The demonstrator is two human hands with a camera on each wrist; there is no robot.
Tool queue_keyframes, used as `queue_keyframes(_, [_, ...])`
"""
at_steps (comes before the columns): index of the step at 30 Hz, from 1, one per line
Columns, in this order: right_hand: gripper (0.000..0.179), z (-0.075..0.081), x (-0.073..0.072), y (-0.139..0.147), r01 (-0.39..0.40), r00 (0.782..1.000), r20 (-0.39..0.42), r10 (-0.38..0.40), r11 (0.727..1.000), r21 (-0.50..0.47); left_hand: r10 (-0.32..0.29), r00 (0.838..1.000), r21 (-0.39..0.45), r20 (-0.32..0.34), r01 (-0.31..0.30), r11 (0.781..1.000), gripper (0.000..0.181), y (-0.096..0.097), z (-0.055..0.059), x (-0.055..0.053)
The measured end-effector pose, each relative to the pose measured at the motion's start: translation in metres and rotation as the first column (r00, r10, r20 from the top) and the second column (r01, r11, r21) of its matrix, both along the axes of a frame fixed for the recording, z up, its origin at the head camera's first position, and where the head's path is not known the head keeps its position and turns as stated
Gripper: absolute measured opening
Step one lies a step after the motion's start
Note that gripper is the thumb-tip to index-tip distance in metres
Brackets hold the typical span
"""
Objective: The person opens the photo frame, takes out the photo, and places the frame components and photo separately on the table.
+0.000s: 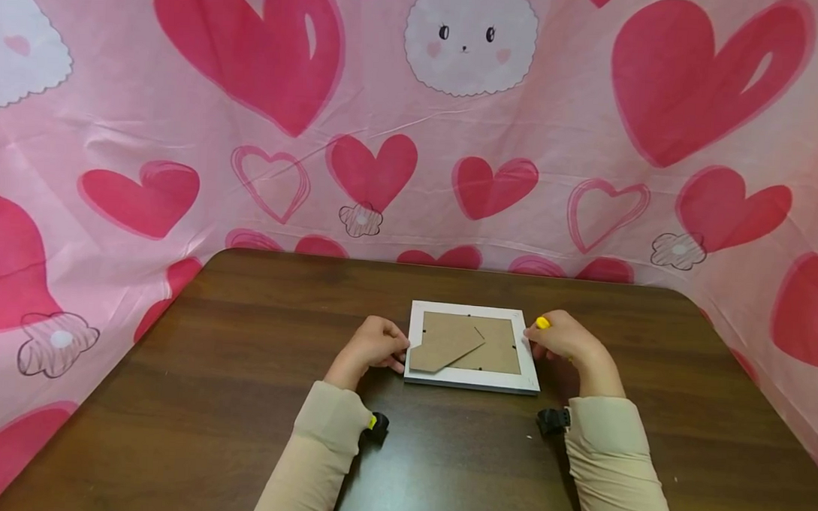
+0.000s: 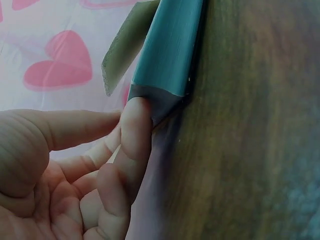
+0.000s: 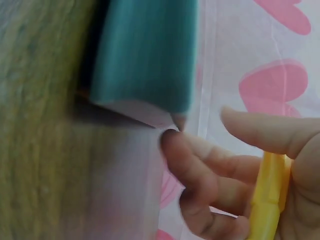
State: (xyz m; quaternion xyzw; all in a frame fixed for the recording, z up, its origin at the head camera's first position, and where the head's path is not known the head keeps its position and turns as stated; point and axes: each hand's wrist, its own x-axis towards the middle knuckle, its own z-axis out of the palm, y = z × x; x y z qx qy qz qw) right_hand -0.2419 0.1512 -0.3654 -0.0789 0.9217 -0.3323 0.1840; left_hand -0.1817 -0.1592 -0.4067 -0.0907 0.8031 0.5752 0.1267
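Note:
A white picture frame (image 1: 525,365) lies back side up on the table, its brown backing board (image 1: 501,330) showing. A cardboard easel stand (image 1: 442,348) angles across that back, reaching over the lower left border. At the frame's left edge, my left hand (image 1: 373,344) pinches the side between thumb and curled fingers. My right hand (image 1: 568,340) is at the opposite edge, fingertips right by the corner. Tucked in the right palm is a yellow stick-shaped handle (image 3: 267,200), held by the curled fingers; its working end is hidden. In the wrist views the frame's front side wall (image 2: 167,45) looks teal.
The dark brown wooden table (image 1: 174,398) extends around the frame. Behind it hangs a pink cloth (image 1: 440,129) with hearts. Black wrist cameras sit at the left cuff (image 1: 332,418) and the right cuff (image 1: 606,424). Small dark tabs line the backing's edges.

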Motion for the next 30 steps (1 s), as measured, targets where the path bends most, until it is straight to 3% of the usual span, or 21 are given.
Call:
queue_keyframes(3, [0.033,0.006,0.0,0.0,0.057,0.995,-0.083,-0.061,0.997,-0.048,0.01,1.0,-0.002,-0.014,-0.01,1.0,0.015,-0.001,0.0,0.0])
queue_keyframes(7, [0.041,0.016,0.001,-0.002,0.175,0.962,-0.178,-0.205,0.97,-0.171,0.02,0.999,0.009,-0.027,-0.019,1.0,0.017,-0.001,0.001,-0.001])
queue_keyframes(11, [0.046,0.023,0.002,-0.008,0.243,0.928,-0.19,-0.321,0.907,-0.345,0.007,1.0,-0.007,-0.03,-0.007,1.0,0.019,-0.001,0.002,0.0])
queue_keyframes(18, [0.039,0.029,0.004,-0.024,0.257,0.897,-0.16,-0.413,0.779,-0.571,-0.038,0.999,-0.039,-0.03,0.037,0.999,0.026,0.001,0.002,0.003])
queue_keyframes(21, [0.033,0.034,0.004,-0.036,0.25,0.89,-0.124,-0.439,0.696,-0.673,-0.047,0.998,-0.039,-0.033,0.046,0.998,0.027,0.002,0.0,0.004])
queue_keyframes(22, [0.031,0.036,0.003,-0.04,0.247,0.889,-0.101,-0.446,0.656,-0.714,-0.047,0.998,-0.038,-0.033,0.046,0.998,0.027,0.002,0.0,0.004])
queue_keyframes(27, [0.038,0.045,-0.008,-0.064,0.228,0.897,0.03,-0.44,0.404,-0.886,-0.04,0.999,-0.035,-0.027,0.039,0.999,0.024,0.001,-0.001,0.003])
queue_keyframes(30, [0.049,0.049,-0.017,-0.076,0.205,0.923,0.102,-0.372,0.248,-0.947,-0.034,0.999,-0.023,-0.025,0.033,0.999,0.022,0.0,0.0,0.002])
